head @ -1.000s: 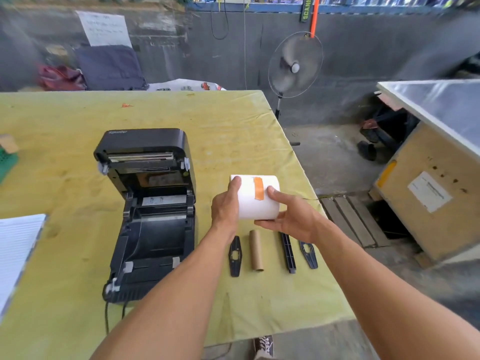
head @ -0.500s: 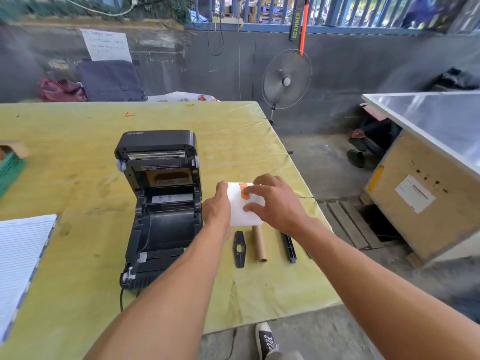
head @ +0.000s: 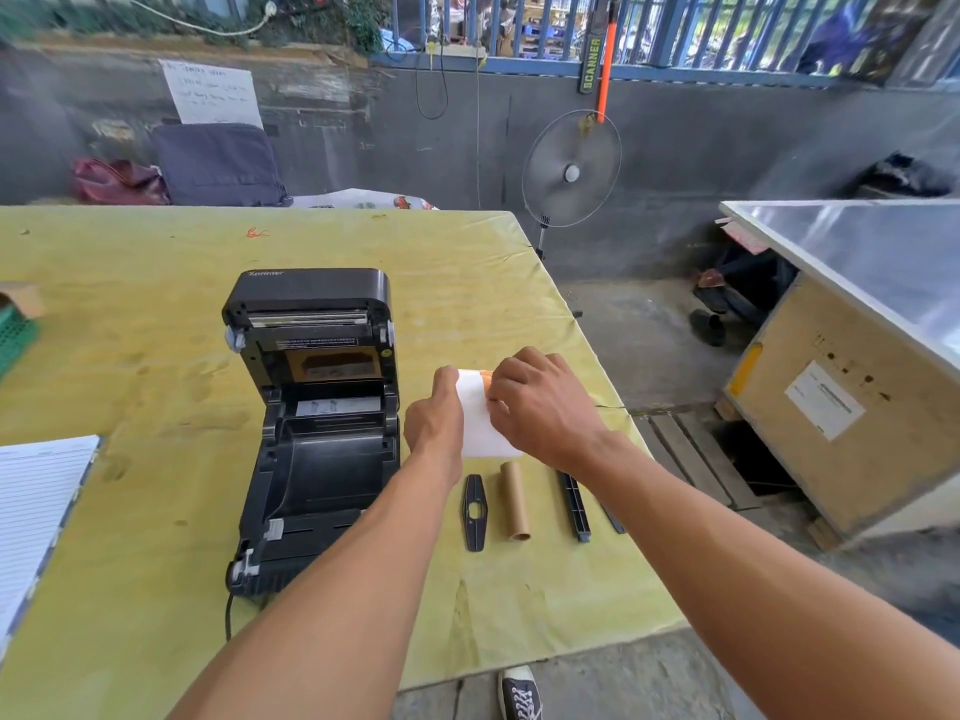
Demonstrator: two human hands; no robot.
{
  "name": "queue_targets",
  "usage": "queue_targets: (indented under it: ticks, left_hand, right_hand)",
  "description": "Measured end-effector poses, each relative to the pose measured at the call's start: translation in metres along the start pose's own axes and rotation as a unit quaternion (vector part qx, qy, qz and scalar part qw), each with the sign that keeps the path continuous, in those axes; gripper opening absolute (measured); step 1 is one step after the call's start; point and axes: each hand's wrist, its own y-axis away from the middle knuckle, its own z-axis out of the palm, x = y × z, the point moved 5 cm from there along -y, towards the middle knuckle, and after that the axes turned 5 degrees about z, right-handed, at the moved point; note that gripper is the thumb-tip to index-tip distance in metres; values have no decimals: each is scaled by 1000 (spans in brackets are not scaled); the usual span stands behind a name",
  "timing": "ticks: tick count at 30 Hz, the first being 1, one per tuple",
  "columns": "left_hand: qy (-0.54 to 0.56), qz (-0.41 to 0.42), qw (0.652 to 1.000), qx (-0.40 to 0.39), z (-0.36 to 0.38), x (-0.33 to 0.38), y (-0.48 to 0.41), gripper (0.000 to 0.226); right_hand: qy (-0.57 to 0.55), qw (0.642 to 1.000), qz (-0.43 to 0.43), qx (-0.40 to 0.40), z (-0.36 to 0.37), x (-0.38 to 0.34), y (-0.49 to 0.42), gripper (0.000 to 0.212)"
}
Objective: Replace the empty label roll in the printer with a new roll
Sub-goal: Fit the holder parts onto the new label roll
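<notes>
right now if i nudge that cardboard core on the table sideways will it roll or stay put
The core would likely roll: it is a bare round tube lying on its side on the flat table. It is hollow cardboard, so probably very light. The black guide beside it might stop it.

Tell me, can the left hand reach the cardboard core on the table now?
Probably not yet: the left hand is holding the new roll together with the right hand. The cardboard core lies uncovered just nearer the person, so the way is free once it lets go.
</notes>
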Motion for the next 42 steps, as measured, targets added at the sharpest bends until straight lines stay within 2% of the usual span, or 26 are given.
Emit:
queue_targets:
  ticks: [3,15,20,25,29,34,42]
  left_hand:
    - [-1,2,1000,6,3,0,-4,58]
    - [-9,1,998,61,13,-17,-28,41]
    - [-6,-2,999,54,22,-23,-33,44]
    - [6,-10,997,71,30,-30,-41,44]
    - [-13,-5,997,76,30,-40,-47,45]
    - [-5,-20,995,99,28,-49,-52,43]
    - [12,-30,988,149,20,-47,-68,37]
  right_hand:
    - [-3,999,28,-15,3,7,-8,26]
    - [-108,986,80,-100,28,49,-43,23]
    - [-127,984,65,-110,41,68,-58,21]
    - [-125,984,58,-108,54,81,-71,20]
    - [-135,980,119,-91,61,104,-83,22]
    - [-122,977,154,-87,71,129,-87,23]
    - [-60,975,143,-160,115,144,-74,24]
